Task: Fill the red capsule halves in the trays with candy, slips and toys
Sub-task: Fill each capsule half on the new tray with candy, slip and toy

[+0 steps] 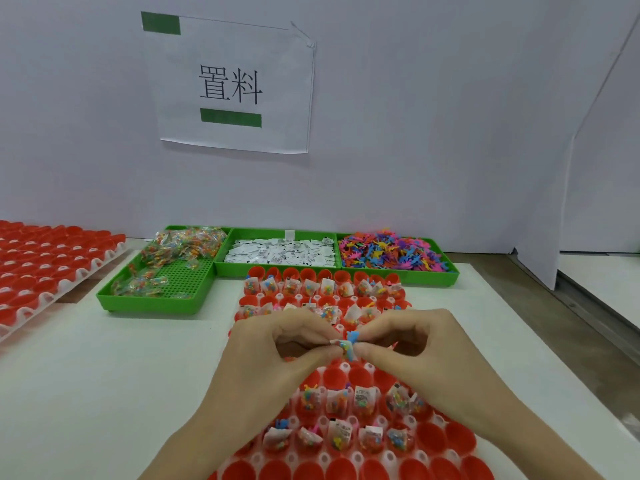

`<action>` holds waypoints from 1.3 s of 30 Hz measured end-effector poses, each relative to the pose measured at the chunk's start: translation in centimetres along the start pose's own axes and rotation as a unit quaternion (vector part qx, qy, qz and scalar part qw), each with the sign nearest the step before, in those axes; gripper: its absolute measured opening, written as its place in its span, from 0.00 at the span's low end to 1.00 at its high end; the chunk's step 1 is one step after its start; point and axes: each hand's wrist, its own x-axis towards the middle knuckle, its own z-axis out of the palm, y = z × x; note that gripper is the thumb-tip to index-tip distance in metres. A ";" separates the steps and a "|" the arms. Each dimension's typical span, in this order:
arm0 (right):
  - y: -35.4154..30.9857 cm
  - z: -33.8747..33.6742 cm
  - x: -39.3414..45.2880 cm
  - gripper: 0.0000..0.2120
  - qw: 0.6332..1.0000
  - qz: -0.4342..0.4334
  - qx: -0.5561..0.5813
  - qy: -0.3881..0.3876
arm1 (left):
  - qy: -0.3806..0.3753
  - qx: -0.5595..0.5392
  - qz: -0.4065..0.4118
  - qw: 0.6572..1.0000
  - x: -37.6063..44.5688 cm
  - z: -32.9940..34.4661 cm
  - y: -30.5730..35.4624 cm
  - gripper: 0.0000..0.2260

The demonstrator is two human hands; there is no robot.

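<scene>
A white tray of red capsule halves [429,441] lies in front of me. Many halves at its far end and near the middle hold a candy packet, a slip and a toy; others are bare. Above the tray's middle, my left hand [277,344] and my right hand [408,341] meet. Together they pinch a small bundle [348,348]: a candy packet, a white slip and a blue toy. Behind stand three green bins: candy packets [180,244], white slips [277,252] and coloured toys [391,251].
A second tray of red capsule halves [38,258] lies at the far left. A white wall with a printed paper sign [230,84] closes the back. The white mat [104,375] ends at the right, where brown table shows.
</scene>
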 end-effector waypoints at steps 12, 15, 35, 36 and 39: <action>0.2 -2.3 -5.8 0.09 0.997 0.028 -0.056 0.040 | -0.038 0.041 0.080 0.995 -2.2 3.7 1.2 0.08; 0.3 -2.9 -6.9 0.08 0.997 0.030 -0.058 0.029 | -0.046 0.053 0.095 0.993 -2.4 5.0 1.7 0.08; 2.8 -3.4 -8.8 0.09 0.982 0.105 -0.151 0.039 | -0.137 0.202 0.092 0.965 -1.9 8.7 1.1 0.07; 2.7 -3.2 -8.9 0.10 0.981 0.105 -0.154 0.049 | -0.142 0.199 0.088 0.966 -1.9 8.6 1.2 0.07; 2.3 -2.7 -9.2 0.11 0.976 0.097 -0.185 0.060 | -0.151 0.212 0.099 0.960 -2.0 8.8 1.2 0.07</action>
